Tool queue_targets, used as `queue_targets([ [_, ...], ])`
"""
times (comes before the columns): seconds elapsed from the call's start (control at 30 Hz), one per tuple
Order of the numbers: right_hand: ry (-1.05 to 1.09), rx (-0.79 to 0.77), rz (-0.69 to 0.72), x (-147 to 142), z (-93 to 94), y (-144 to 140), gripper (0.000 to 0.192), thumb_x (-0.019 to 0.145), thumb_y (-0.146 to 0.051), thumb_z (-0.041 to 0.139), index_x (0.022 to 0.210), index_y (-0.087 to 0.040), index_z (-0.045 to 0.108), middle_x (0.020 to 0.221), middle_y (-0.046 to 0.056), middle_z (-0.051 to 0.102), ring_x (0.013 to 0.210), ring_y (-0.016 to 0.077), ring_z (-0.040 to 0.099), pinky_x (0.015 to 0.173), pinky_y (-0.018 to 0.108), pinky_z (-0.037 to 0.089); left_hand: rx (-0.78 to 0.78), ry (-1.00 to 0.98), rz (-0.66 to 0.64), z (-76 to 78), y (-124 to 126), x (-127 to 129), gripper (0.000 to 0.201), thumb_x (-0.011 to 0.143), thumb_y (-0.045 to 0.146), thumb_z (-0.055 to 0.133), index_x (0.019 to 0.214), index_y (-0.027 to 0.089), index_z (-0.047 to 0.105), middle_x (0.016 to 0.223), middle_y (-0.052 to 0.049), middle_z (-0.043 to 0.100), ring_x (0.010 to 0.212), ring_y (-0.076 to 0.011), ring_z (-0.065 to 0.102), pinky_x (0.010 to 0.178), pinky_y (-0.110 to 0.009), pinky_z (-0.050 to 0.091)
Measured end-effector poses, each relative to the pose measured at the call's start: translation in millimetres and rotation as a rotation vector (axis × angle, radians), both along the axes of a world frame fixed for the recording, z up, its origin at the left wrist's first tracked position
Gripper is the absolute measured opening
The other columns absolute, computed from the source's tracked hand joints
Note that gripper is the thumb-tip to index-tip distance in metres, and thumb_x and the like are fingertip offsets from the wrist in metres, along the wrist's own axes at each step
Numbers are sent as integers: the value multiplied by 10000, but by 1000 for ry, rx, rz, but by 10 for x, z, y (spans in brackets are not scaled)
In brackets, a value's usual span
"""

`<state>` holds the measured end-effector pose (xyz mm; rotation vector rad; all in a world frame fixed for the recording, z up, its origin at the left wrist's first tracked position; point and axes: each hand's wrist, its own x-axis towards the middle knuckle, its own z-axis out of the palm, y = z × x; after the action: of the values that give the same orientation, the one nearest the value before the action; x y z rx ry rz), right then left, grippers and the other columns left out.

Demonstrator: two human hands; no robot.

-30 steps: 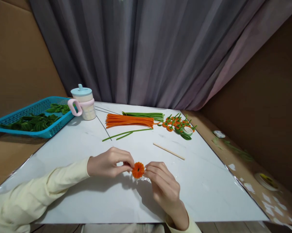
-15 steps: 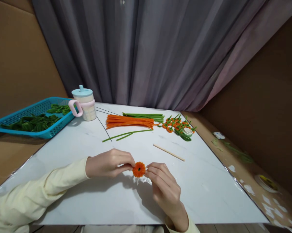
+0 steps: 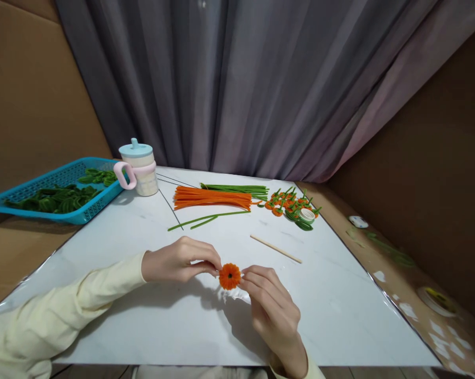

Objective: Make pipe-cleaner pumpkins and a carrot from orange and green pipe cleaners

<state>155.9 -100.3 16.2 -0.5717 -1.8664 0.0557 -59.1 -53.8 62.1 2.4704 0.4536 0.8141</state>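
Note:
An orange pipe-cleaner flower (image 3: 229,276) with a dark centre faces me, held up over the table. My left hand (image 3: 184,259) pinches its left edge between thumb and fingers. From the other side, my right hand (image 3: 272,302) grips the right edge with its fingertips. Beyond my hands a thin wooden stick (image 3: 276,249) lies slantwise. A bundle of orange pipe cleaners (image 3: 213,198) rests farther back, with green pipe cleaners (image 3: 237,188) behind it. Loose green stems (image 3: 206,219) lie in front of the orange bundle.
Several small orange flowers with green stems (image 3: 287,199) lie at the back right, beside a white tape roll (image 3: 307,214). A lidded cup (image 3: 139,171) stands back left near a blue basket (image 3: 81,213) of green pieces. Paper scraps (image 3: 407,310) and another roll (image 3: 437,301) lie right of the table.
Both hands and the flower have shifted slightly right in the picture, along with a small rightward shift of the whole scene. The flower stays between the same fingers.

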Motion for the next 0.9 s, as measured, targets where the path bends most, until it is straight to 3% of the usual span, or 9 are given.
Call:
queue_targets([
  [0.57,58,-63,54,-13,17,-10,351,771,99,452,949,-156,615,787,88,657,782,203,593,611,358,523,114,-196,108,-95,-108,90,112,878,91,514,856,113,622,734,-94,686,663,-146,650,604,-219,535],
  [0.8,47,-55,63,-32,18,-9,349,769,101,447,955,-141,615,802,98,657,800,206,592,622,359,524,145,-218,107,-142,-108,84,136,863,43,496,864,109,616,723,-98,682,660,-152,646,594,-227,530],
  [0.9,38,-43,38,-16,13,0,352,768,101,444,954,-145,615,799,95,655,801,204,589,618,356,523,87,-151,59,-104,-75,56,138,878,71,496,862,105,628,754,-112,694,682,-157,659,617,-224,534],
])
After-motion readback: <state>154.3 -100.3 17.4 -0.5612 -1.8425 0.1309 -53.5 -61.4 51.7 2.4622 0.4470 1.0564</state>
